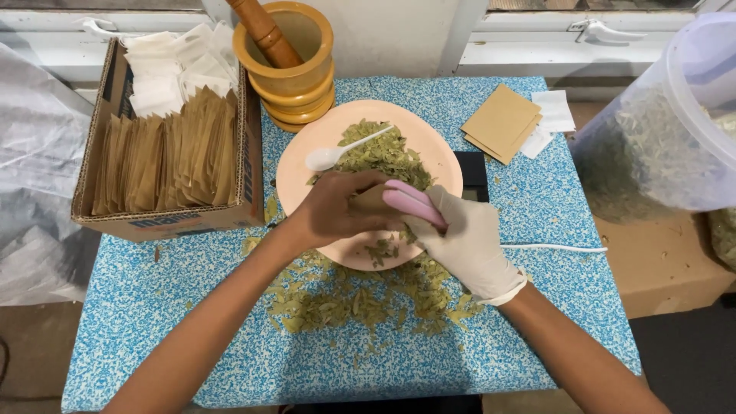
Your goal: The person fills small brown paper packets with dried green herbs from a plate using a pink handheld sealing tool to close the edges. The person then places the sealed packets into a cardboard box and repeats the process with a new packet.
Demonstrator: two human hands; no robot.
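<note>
Head view: packet (370, 201) behind hands (399, 218).

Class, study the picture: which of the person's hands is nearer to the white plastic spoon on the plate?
Left. The bare left hand lies just below the white plastic spoon; the gloved right hand sits farther off, to its lower right.

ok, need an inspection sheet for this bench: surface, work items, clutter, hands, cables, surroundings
Surface: blue speckled table, dried leaves scattered near the front.
Work items: pink plate of leaves with white spoon; brown packet and pink tool at the hands.
Clutter: cardboard box of packets, wooden mortar, loose packets.
Hands: left hand bare, on the packet; right hand gloved, gripping the tool.
Cables: white cable at right.
Surroundings: clear tub of leaves, window sill.
</note>
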